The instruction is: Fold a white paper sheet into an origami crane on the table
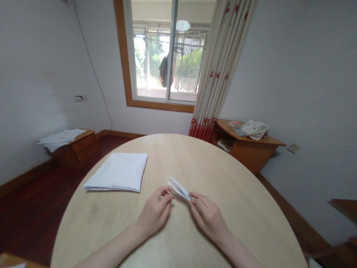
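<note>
A small folded piece of white paper (180,190) is held above the round table (212,167), its layers fanned apart at the upper left end. My right hand (208,214) pinches the paper's lower right end between thumb and fingers. At the opposite end, my left hand (156,209) is curled, its fingertips against the lower layer's edge; how firmly they grip is hard to see. Left of my hands lies a stack of white paper sheets (119,171), flat on the tabletop with layered edges at the front.
Behind the table are a window (167,56) and a patterned curtain (214,82). A wooden cabinet (86,147) with papers stands left. On the right, a corner shelf (251,150) holds a pale cloth bag (255,129). The table's curved edge surrounds the work area.
</note>
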The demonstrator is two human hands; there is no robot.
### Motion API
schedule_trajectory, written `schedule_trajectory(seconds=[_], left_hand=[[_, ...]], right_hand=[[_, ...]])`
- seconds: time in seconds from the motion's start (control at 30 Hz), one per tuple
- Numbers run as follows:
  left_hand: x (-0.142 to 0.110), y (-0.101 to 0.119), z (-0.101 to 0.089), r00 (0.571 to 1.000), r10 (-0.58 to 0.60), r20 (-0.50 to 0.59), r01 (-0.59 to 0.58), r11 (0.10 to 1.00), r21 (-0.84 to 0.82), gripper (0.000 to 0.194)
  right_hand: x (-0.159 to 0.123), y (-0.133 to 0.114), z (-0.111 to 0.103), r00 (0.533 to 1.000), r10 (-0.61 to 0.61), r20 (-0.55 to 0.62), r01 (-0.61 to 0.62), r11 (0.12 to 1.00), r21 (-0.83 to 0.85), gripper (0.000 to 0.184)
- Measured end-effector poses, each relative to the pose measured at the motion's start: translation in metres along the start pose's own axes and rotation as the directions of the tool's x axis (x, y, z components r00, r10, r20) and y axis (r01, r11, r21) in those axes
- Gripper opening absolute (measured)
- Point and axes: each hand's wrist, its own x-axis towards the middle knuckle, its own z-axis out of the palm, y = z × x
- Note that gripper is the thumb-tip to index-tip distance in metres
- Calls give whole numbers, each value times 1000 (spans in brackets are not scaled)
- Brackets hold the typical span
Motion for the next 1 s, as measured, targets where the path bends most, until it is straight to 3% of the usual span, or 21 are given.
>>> schedule_trajectory(seconds=[0.13, 0.27, 0.43, 0.77, 1.0], left_hand=[[2, 3, -2, 999, -21, -32, 19, 999, -42, 19], [3, 3, 1, 998, -55, -14, 54, 996, -77, 20], [0, -4, 4, 992, -88, 91, 88, 996, 3, 30], [-5, -11, 10, 980, -106, 170, 84, 988, 131, 40], [-5, -15, 12, 973, -165, 161, 147, 982, 122, 28]], right_hand=[[0, -3, 1, 985, -157, 78, 166, 978, -128, 24], [-3, -8, 7, 966, -209, 150, 234, 955, -181, 32], [-8, -10, 15, 968, -200, 149, 221, 965, -138, 33], [-10, -11, 17, 962, -103, 253, 127, 988, -84, 29], [-2, -14, 11, 967, -9, 254, -37, 984, 176, 28]])
